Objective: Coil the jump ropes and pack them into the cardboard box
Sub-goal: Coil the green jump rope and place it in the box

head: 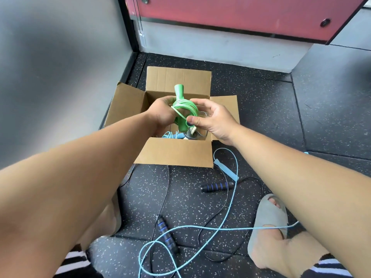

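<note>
A green jump rope [183, 106], coiled round its two green handles, is held above the open cardboard box [176, 155]. My left hand [160, 115] grips the handles and coil. My right hand [210, 119] pinches the green cord at the coil's right side between thumb and fingers. Inside the box lie a light blue rope and a clear one, partly hidden by my hands. On the floor in front of the box lie a light blue jump rope [226, 169] and a black rope with black-and-blue handles [217, 186], both uncoiled and crossing each other.
The box stands on a black speckled rubber floor [271, 117] near a grey wall at the left and a grey step under a red panel behind. My right foot in a grey slipper [269, 219] rests on the floor by the loose ropes.
</note>
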